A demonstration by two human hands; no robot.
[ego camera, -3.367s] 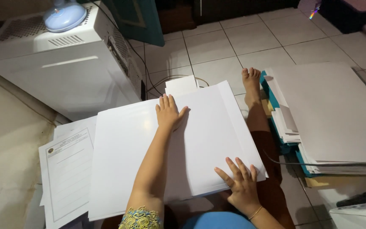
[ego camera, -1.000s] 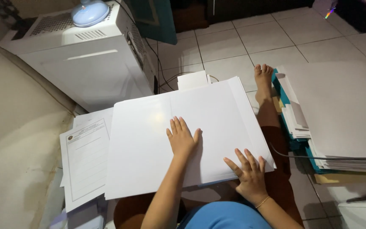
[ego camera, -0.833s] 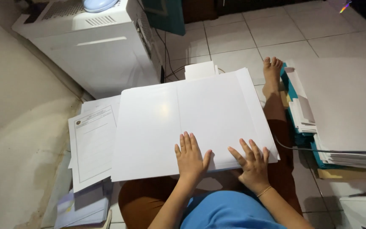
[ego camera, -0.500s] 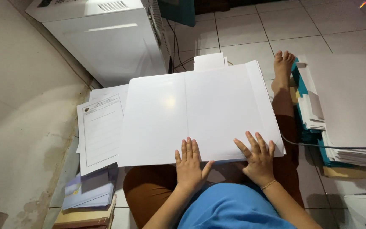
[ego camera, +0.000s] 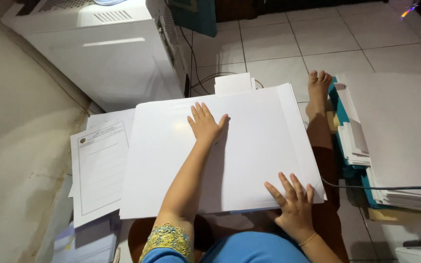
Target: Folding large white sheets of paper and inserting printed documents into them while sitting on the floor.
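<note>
Change since half a second ago: the left hand [ego camera: 204, 124] is no longer at the near edge of the big white sheet [ego camera: 249, 146]. It is now stretched out to the far half, flat, fingers spread, palm pressed on the paper near the middle fold line. Nothing is gripped by it.

The right hand [ego camera: 294, 204] is kept at the near right corner, as in the earlier frames. Fingers are splayed flat on top of the sheet; the corner is pinned rather than pinched, as far as can be seen. Whether the thumb is hooked under the edge cannot be told.

The sheet itself is not shifted: it is laid across the person's lap, with the far edge just short of a small white paper pad [ego camera: 234, 83] on the tiled floor [ego camera: 327, 39].

Judgement: the sheet is being smoothed or pressed flat along the fold, with one hand as anchor and the other as the sweeping one. The stroke seen earlier is being repeated, so the flattening is probably not finished.

Surroundings:
- printed form [ego camera: 98, 165] lying just left of the sheet, partly overlapped by it
- white printer [ego camera: 108, 53] beyond, on the left
- stacked papers and folders [ego camera: 395, 141] to the right, beside the bare foot [ego camera: 318, 92]
- black cable [ego camera: 381, 187] across the stack
</note>
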